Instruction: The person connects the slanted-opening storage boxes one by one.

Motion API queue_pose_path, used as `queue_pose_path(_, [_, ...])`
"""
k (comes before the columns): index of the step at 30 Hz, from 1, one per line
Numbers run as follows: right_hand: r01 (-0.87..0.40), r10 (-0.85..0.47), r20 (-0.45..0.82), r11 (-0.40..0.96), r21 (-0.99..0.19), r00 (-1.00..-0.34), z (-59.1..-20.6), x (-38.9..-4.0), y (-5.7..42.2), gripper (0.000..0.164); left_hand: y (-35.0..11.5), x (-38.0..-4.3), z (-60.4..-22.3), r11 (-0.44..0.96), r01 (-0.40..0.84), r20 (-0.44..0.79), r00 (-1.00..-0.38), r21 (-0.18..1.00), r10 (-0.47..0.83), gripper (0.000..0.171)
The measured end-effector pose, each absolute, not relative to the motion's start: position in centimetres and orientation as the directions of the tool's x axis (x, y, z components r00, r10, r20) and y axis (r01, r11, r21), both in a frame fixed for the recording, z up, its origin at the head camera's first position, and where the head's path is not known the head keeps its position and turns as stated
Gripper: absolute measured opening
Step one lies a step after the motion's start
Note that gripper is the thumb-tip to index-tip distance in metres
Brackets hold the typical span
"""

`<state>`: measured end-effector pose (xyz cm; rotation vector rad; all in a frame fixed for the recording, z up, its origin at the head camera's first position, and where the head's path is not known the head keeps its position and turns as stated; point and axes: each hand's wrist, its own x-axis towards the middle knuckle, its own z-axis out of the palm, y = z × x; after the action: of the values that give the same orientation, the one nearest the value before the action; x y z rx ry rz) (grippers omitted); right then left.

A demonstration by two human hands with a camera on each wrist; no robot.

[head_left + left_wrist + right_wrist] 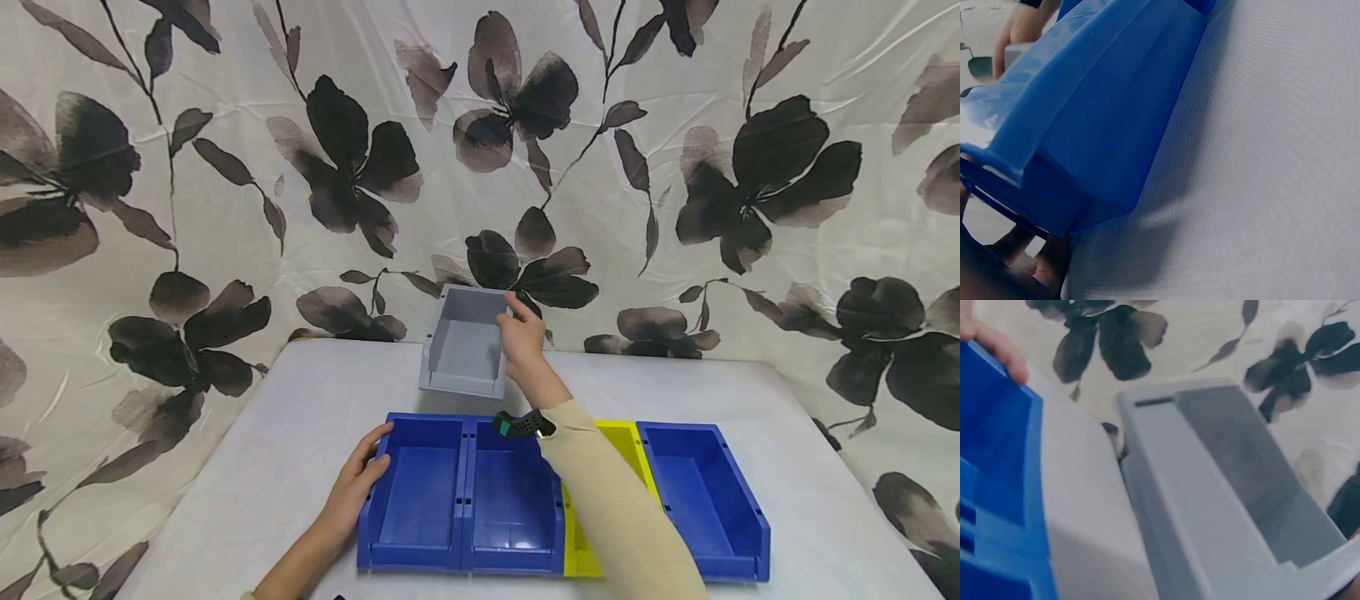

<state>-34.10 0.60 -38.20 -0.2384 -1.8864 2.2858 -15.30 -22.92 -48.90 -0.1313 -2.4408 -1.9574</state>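
Observation:
My right hand (524, 337) grips a grey plastic bin (467, 337) by its right wall, holding it up over the back of the table with its hollow facing me. In the right wrist view the grey bin (1197, 487) fills the middle. My left hand (350, 487) holds the back left corner of the leftmost blue bin (420, 492), fingertips over the rim and thumb on its side. The left wrist view shows this blue bin (1116, 106) close up, with fingers (1054, 262) at its end.
To the right of the leftmost bin stand a second blue bin (513, 508), a yellow bin (581, 542) partly behind my right sleeve (618, 508), and another blue bin (705, 500). They form a row on the white table (247, 467). A flowered cloth (637, 192) hangs behind.

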Motion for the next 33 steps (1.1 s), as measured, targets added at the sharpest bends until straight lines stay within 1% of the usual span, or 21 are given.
queue_pose_path(3, [-0.027,0.221,-0.004,-0.137,-0.99,-0.975,-37.1,-33.6,2.4,0.048,-22.9,-15.3,-48.9,0.209,0.066,0.055,-0.997,0.976,0.059,0.045])
queue_pose_path(6, [-0.021,0.191,0.006,-0.079,-0.997,-0.982,-36.0,-33.1,4.5,0.046,-22.9,-15.3,-48.9,0.2,0.07,0.059,-0.996,0.977,0.064,0.045])
queue_pose_path(11, [0.013,0.109,-0.011,0.019,-1.0,-0.994,-34.3,-32.2,8.7,0.05,-22.9,-15.3,-48.9,0.202,0.075,0.061,-0.996,0.977,0.071,0.046])
queue_pose_path(16, [0.06,0.044,-0.058,0.053,-0.997,-0.997,-33.0,-31.2,13.1,0.056,-22.9,-15.4,-48.9,0.206,0.074,0.061,-0.996,0.976,0.07,0.045])
queue_pose_path(19, [0.072,-0.013,-0.073,0.089,-0.993,-0.997,-32.5,-30.4,15.8,0.06,-22.8,-15.4,-48.9,0.21,0.075,0.061,-0.996,0.975,0.072,0.046])
queue_pose_path(23, [0.054,-0.084,-0.065,0.128,-0.99,-0.994,-32.3,-28.9,19.3,0.066,-22.8,-15.4,-48.9,0.204,0.063,0.05,-0.996,0.977,0.07,0.046])
queue_pose_path(26, [0.046,-0.086,-0.059,0.142,-0.989,-0.995,-32.6,-28.0,21.9,0.069,-22.8,-15.5,-48.9,0.205,0.058,0.044,-0.996,0.977,0.074,0.046])
queue_pose_path(30, [0.03,-0.059,-0.04,0.161,-0.986,-0.997,-32.9,-26.9,25.3,0.066,-22.9,-15.5,-48.7,0.218,0.054,0.039,-0.997,0.974,0.072,0.047])
queue_pose_path(33, [0.04,-0.047,-0.046,0.131,-0.991,-0.998,-32.8,-26.2,27.6,0.064,-23.0,-15.6,-48.6,0.237,0.047,0.031,-0.997,0.97,0.07,0.05])
